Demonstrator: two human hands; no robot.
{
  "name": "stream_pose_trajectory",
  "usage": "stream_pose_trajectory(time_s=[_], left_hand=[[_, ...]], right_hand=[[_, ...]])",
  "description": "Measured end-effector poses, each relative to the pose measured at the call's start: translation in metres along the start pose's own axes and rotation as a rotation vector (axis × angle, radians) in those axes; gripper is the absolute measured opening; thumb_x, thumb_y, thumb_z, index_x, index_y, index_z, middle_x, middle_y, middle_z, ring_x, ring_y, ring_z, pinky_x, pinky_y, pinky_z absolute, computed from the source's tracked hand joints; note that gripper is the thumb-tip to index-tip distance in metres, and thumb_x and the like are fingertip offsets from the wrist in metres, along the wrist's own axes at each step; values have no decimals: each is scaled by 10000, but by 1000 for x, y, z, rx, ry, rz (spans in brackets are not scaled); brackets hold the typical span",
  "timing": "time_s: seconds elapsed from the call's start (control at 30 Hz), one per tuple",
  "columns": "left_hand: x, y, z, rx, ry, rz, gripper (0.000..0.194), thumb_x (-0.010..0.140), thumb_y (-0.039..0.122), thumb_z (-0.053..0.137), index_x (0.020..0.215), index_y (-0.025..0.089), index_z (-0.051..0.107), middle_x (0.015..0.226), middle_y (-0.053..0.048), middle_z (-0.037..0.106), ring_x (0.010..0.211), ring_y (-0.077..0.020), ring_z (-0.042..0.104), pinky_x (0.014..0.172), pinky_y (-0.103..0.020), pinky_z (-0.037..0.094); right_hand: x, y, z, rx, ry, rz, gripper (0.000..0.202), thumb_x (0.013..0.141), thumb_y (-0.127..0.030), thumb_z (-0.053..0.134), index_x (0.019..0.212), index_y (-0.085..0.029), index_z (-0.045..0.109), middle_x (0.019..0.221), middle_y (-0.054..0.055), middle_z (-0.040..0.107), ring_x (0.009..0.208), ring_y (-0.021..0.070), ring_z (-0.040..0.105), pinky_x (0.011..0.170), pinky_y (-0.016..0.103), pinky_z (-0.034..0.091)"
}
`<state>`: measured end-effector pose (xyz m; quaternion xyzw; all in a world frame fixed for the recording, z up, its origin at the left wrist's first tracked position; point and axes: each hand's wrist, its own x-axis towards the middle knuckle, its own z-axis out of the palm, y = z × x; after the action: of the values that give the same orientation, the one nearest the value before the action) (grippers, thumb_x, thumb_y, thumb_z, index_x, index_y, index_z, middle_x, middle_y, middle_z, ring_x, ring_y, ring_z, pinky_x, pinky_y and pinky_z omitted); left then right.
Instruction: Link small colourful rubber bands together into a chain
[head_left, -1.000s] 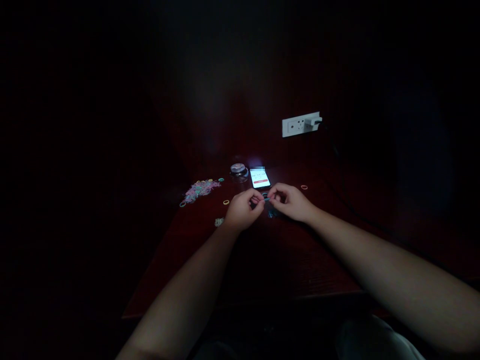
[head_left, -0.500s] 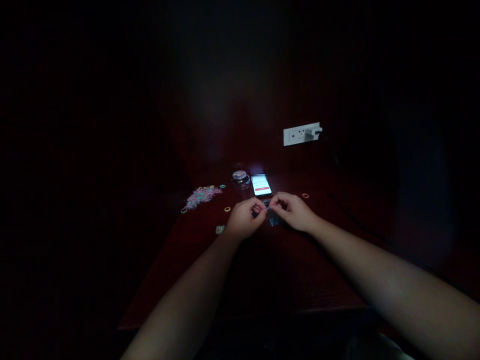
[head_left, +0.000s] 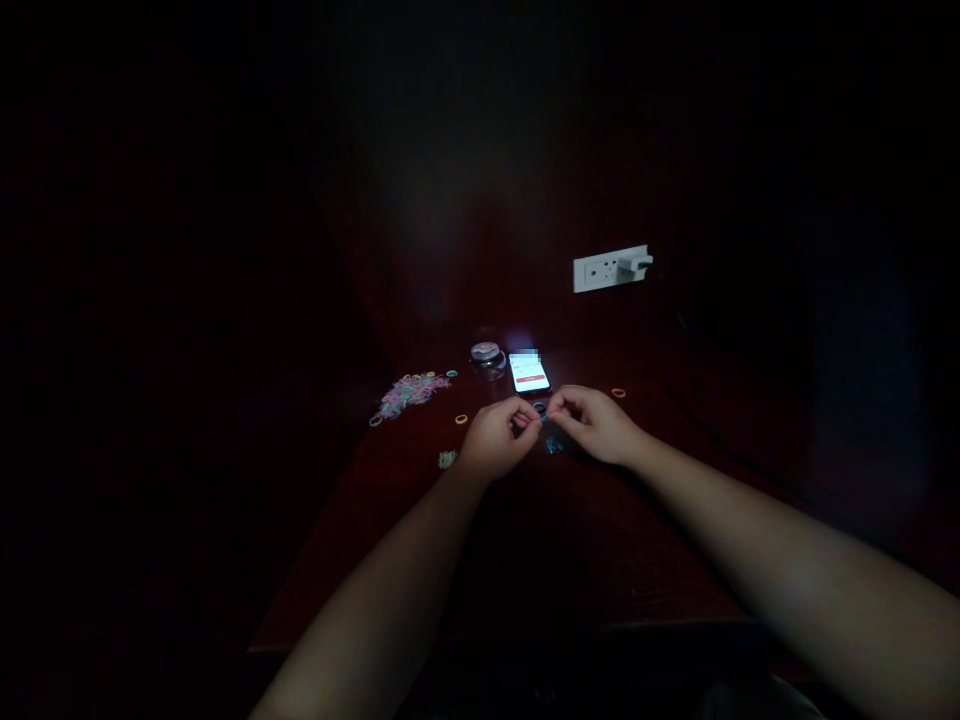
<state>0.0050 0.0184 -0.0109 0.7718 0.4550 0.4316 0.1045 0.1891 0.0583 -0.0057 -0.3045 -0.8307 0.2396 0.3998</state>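
Note:
My left hand (head_left: 499, 437) and my right hand (head_left: 592, 425) meet over the table, fingertips almost touching. Between their pinched fingers is a small blue rubber band (head_left: 545, 418), mostly covered by the fingertips. Just below lies a little heap of blue bands (head_left: 554, 446). A dark ring (head_left: 539, 407) shows behind the fingertips. Left of my left wrist sits a pale yellow clump of bands (head_left: 447, 459), with a single yellow band (head_left: 461, 419) above it. Farther left spreads a loose pile of mixed pink, blue and green bands (head_left: 411, 394).
A lit phone (head_left: 530, 372) lies behind my hands, beside a round clear jar (head_left: 487, 361). One orange band (head_left: 619, 393) rests to the right. On the wall is a socket (head_left: 600, 270) with a plugged-in charger, its dark cable running down rightward. The surroundings are very dark.
The whole view has shifted slightly, so everything appears a little farther right. Both hands keep their pinch on the blue band, with little visible movement.

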Motion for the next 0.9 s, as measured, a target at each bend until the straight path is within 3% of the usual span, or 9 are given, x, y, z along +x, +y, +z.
stream_pose_trajectory(time_s=[0.4,0.9], left_hand=[[1,3,-1,11,21,-25,60,786,208,606,802,169,648,763,-10,685,663,-103,598,613,-209,459],[0,0,2,-28,19,-57,85,794,234,611,830,174,658,782,-10,692,676,-106,606,624,-216,463]], right_hand=[[-1,7,8,122,-32,26,119,813,-254,565,810,-143,608,632,-9,517,553,105,443,508,229,348],[-1,3,0,50,-21,-2,123,819,-244,554,756,-156,612,677,16,568,604,126,481,552,249,368]])
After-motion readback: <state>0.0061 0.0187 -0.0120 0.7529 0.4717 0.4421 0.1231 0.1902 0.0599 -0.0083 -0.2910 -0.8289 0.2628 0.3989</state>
